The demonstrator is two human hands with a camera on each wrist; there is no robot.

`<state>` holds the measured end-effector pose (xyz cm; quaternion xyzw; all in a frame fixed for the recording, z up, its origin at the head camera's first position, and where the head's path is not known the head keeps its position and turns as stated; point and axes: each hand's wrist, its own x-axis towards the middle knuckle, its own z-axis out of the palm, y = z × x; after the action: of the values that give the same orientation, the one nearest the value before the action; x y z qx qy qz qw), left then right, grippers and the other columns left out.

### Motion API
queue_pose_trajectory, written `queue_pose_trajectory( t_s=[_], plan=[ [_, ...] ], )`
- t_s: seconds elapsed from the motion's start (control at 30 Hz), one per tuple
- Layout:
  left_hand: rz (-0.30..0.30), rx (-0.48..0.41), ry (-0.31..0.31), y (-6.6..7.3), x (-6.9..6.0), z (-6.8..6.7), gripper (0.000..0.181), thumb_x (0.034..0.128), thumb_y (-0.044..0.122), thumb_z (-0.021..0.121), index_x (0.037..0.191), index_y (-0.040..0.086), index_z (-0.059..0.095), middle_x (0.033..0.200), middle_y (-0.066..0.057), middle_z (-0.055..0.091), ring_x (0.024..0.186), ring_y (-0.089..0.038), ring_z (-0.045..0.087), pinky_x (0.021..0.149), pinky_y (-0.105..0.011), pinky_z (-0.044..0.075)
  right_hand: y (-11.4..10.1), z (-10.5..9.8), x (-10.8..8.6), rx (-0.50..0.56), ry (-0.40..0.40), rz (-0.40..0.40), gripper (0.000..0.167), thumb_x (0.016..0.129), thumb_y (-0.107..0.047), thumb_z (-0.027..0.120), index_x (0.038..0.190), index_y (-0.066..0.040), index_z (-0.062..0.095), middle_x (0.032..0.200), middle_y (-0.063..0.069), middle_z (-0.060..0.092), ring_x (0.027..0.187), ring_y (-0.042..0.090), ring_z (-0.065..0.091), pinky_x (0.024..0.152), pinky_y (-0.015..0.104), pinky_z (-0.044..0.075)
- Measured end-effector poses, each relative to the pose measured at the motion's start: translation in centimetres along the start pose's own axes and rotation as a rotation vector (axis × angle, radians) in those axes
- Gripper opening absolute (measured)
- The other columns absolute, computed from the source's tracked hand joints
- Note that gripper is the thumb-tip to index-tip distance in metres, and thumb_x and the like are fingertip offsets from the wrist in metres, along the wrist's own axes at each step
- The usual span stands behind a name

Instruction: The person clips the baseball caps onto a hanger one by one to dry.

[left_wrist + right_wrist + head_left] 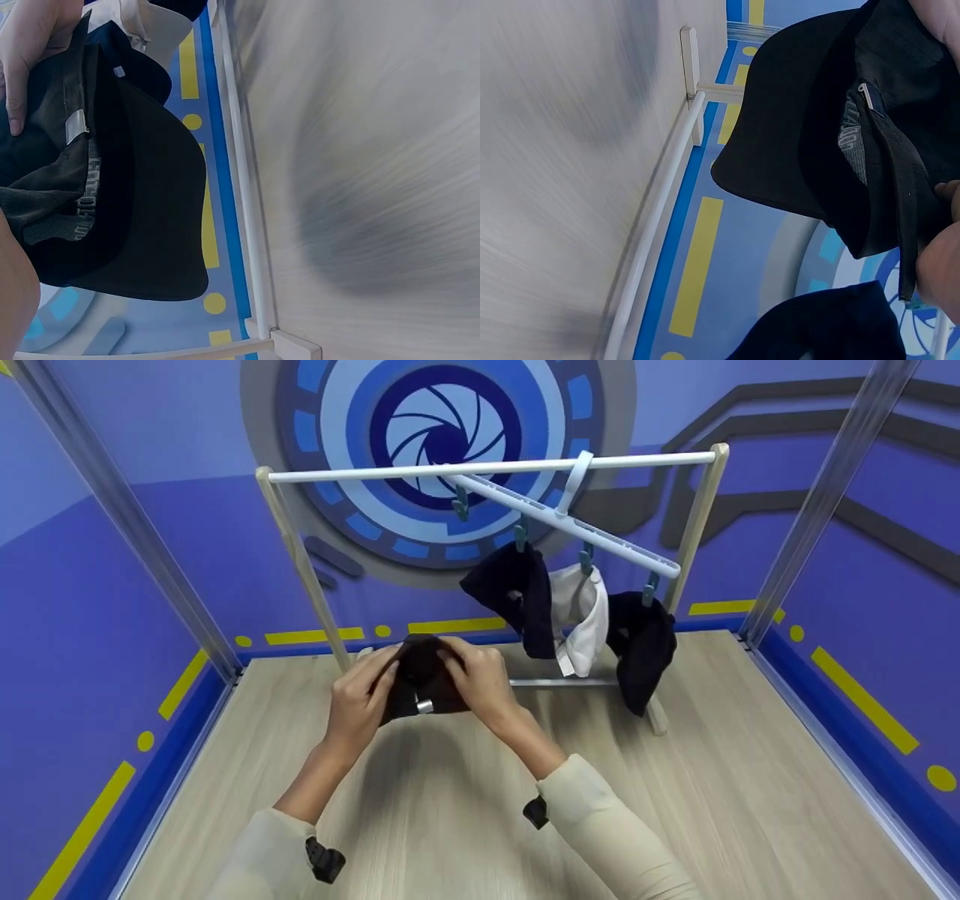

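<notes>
A black baseball cap (pixel 421 664) is held between both hands above the table, in front of the rack. My left hand (pixel 354 697) pinches its left edge and my right hand (pixel 486 684) grips the right edge. The left wrist view shows the cap's brim (pixel 169 195), inner band and white label (pixel 76 126). In the right wrist view the brim (pixel 787 112) points left. To the right, a pale blue hanger (pixel 607 540) carries a dark cap (pixel 536 600), a white cap (pixel 592 626) and another dark cap (pixel 646 649) in clips. Its leftmost clip (pixel 460 502) holds nothing.
The hanger hooks over the white top bar (pixel 337 475) of a rack with wooden posts (pixel 304 562). It slants, its right end toward me. A low rail (pixel 562 682) joins the feet. Blue patterned walls (pixel 97 607) enclose the wooden table (pixel 750 780).
</notes>
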<state>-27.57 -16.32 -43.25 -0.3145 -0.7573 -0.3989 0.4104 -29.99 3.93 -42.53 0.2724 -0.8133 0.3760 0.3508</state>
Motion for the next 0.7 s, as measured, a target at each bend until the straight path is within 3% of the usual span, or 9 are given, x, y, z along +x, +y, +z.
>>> queue_pose_trajectory(
  t_s=[0.23, 0.47, 0.7],
  plan=[
    [0.030, 0.023, -0.004, 0.0, 0.6, 0.7, 0.036, 0.0907, -0.007, 0.069, 0.125, 0.005, 0.072, 0.120, -0.010, 0.073, 0.113, -0.030, 0.067, 0.103, -0.036, 0.050, 0.2, -0.3, 0.0, 0.007, 0.015, -0.003, 0.018, 0.099, -0.011, 0.067, 0.113, -0.004, 0.075, 0.103, 0.010, 0.077, 0.092, 0.024, 0.075, 0.079, 0.035, 0.061],
    [0.053, 0.035, -0.010, 0.2, 1.4, 1.3, 0.032, 0.0927, -0.002, 0.069, 0.124, 0.005, 0.072, 0.120, -0.010, 0.073, 0.114, -0.034, 0.067, 0.101, -0.048, 0.050, 0.6, -0.7, 0.3, 0.014, 0.024, 0.015, 0.018, 0.099, -0.011, 0.067, 0.114, -0.004, 0.075, 0.103, 0.009, 0.077, 0.094, 0.025, 0.075, 0.080, 0.035, 0.060],
    [0.069, 0.000, -0.019, 0.5, 2.3, 1.8, 0.031, 0.0954, 0.001, 0.067, 0.125, 0.005, 0.071, 0.121, -0.010, 0.072, 0.116, -0.029, 0.066, 0.104, -0.038, 0.049, 0.9, -1.3, 0.8, 0.019, 0.063, 0.031, 0.018, 0.098, -0.011, 0.068, 0.113, -0.005, 0.076, 0.102, 0.009, 0.078, 0.094, 0.025, 0.075, 0.080, 0.036, 0.060]
  ],
)
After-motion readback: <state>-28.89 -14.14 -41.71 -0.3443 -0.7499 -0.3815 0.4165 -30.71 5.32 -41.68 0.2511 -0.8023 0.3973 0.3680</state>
